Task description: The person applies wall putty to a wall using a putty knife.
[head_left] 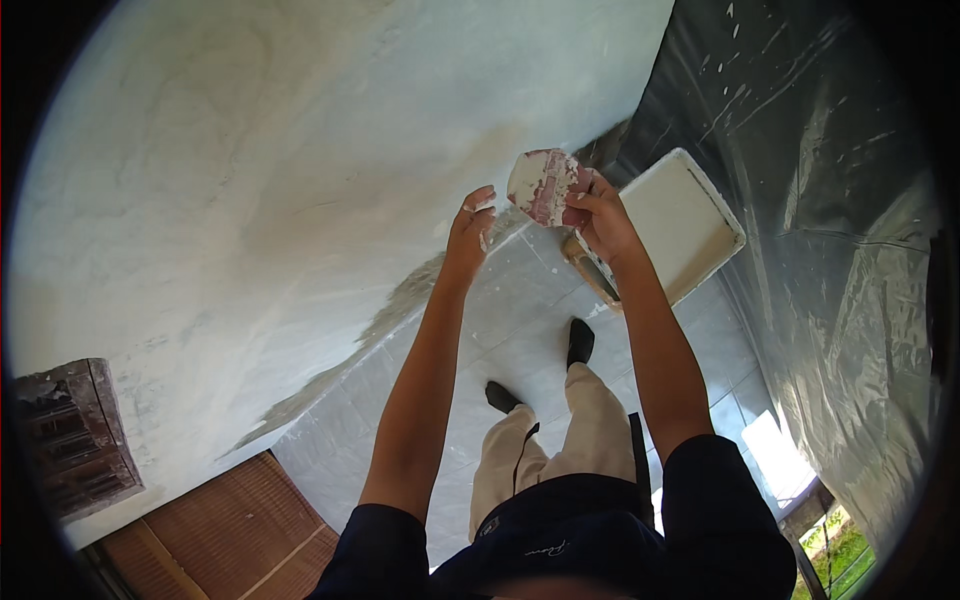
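My right hand (606, 222) pinches a flat, reddish, many-sided putty spreader (546, 188) by its right edge. White paste is smeared and caked over the spreader's face. My left hand (468, 236) is raised just left of the spreader, apart from it, with fingers partly bent, a gap between them, and white paste on the fingertips. Beyond my right hand stands a pale rectangular tray (722, 196) with a paste-stained rim. Its inside is off-white, and my right hand and wrist hide part of its near left side.
A patchy whitish wall (270, 200) rises on the left, with a dark vent-like panel (80, 435). Dark plastic sheeting (820, 190) hangs on the right. My feet in dark socks stand on grey floor tiles (500, 320). A brown ribbed panel (220, 530) lies lower left.
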### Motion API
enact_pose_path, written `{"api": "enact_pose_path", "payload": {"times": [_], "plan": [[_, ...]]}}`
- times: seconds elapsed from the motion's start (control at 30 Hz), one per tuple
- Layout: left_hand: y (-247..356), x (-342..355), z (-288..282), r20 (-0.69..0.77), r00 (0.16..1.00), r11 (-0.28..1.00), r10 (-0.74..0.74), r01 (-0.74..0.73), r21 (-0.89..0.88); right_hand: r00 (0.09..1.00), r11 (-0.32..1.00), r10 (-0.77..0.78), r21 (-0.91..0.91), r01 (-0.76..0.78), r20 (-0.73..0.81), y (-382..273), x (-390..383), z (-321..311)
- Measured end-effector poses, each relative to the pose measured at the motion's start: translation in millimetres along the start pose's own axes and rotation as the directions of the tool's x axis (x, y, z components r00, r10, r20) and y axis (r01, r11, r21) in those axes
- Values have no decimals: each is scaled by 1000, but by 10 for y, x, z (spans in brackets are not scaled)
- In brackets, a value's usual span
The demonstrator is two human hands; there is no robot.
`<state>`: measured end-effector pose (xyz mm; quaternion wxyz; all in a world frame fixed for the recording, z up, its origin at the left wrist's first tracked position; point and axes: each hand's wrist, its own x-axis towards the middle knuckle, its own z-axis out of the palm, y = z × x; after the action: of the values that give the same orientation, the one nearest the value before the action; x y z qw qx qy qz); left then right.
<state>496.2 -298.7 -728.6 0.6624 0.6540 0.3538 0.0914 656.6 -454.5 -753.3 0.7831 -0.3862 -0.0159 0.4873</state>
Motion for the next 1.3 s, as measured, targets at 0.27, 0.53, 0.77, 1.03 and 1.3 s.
{"api": "enact_pose_path", "payload": {"times": [0.27, 0.53, 0.77, 1.03, 1.3], "plan": [[811, -663, -828, -99, 974, 979, 204, -203, 19, 969, 986, -137, 125, 113, 203, -193, -327, 1431], [1492, -1445, -1563, -211, 900, 914, 380, -401, -63, 873, 986, -161, 121, 118, 460, -269, -745, 2642], [1938, -2004, -2239, -317, 755, 814, 574, -568, 119, 811, 974, -223, 165, 158, 540, -174, -1023, 3460], [2471, -2520, -2618, -353, 331, 481, 875, -516, 709, 749, 958, -266, 83, 273, 607, 22, -1251, 4139], [2881, -2624, -3116, 40, 100, -35, 994, -55, 998, 507, 308, -586, -405, 861, 632, 232, -1403, 4609]]}}
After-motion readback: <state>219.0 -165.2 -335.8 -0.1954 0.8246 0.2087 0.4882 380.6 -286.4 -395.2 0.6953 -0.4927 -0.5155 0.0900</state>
